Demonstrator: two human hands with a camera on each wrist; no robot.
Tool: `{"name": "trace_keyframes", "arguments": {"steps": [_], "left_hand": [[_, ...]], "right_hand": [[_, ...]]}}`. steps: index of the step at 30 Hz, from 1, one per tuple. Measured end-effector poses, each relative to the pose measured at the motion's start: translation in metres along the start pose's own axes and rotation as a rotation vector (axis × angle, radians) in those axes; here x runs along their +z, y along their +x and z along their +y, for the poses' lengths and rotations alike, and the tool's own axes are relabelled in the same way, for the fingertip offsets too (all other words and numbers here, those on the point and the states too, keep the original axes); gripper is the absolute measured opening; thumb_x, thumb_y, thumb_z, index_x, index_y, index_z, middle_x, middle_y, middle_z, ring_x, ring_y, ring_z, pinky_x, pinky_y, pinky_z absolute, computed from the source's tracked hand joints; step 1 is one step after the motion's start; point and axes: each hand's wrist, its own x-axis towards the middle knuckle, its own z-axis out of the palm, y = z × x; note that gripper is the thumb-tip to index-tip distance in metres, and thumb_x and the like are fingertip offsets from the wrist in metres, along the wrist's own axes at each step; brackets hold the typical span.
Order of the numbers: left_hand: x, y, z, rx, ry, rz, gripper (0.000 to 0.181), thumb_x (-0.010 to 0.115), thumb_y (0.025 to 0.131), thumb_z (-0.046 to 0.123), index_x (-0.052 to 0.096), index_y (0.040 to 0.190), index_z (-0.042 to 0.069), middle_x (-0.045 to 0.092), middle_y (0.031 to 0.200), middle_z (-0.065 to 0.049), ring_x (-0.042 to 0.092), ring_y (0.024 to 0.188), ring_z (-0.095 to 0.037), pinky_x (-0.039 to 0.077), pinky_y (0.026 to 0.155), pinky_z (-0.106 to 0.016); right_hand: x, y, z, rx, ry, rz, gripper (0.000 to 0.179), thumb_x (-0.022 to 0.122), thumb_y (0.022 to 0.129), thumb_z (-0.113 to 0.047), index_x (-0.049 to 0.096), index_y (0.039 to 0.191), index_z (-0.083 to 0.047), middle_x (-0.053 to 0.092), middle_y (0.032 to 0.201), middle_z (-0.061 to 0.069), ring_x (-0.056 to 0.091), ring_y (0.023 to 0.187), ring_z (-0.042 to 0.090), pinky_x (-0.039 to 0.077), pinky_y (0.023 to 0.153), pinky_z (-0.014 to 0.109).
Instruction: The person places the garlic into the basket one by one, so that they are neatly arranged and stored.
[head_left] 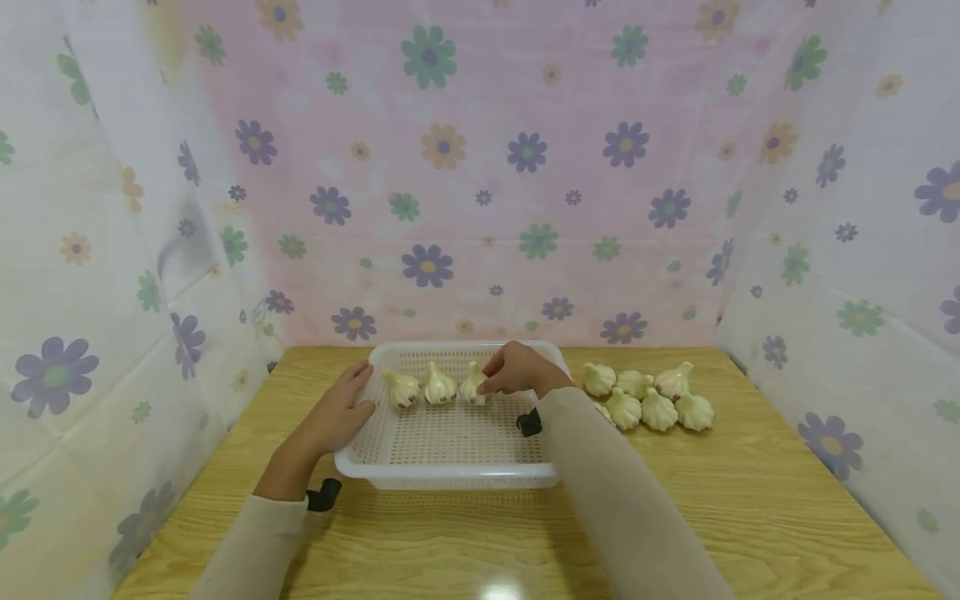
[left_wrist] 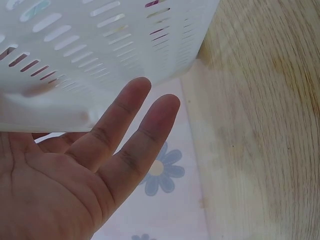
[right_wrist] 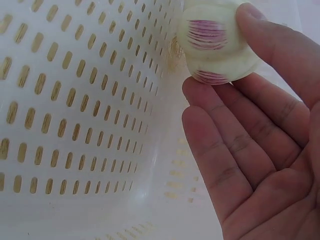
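Note:
A white slotted plastic basket (head_left: 450, 472) stands on the table. My left hand (head_left: 341, 412) holds its left rim, thumb on the inner side; in the left wrist view the fingers (left_wrist: 132, 150) stretch along the outside. Inside the basket, two garlic bulbs, one at the left (head_left: 403, 390) and one beside it (head_left: 439, 385), sit along the far side. To the right of them my right hand (head_left: 517, 369) pinches a third garlic bulb (head_left: 472, 383) between thumb and fingers. The right wrist view shows this bulb (right_wrist: 215, 45) purple-streaked, its roots close to the basket wall.
Right of the basket several more garlic bulbs (head_left: 658, 410) lie in two rows on the wooden table (head_left: 750, 500); my right forearm partly covers the nearest. Flower-printed cloth (head_left: 480, 167) hangs at the back and both sides. A black wrist mount (head_left: 529, 423) hangs over the basket.

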Motion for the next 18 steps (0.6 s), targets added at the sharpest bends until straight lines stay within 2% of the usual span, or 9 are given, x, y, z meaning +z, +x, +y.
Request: {"name": "trace_keyframes", "arguments": {"steps": [18], "left_hand": [[-0.0003,-0.0012,0.0032,-0.009,-0.002,0.002,0.068,0.05,0.099,0.011,0.025,0.16,-0.009,0.017,0.171,-0.022,0.018,0.156,-0.048,0.022,0.122,-0.065]], "right_hand": [[0.0029,0.0006,0.0017,0.009,-0.015,-0.023,0.036,0.084,0.086,-0.031,0.078,0.116,-0.011,0.078,0.091,0.001,0.074,0.087,0.023,0.062,0.081,0.036]]}}
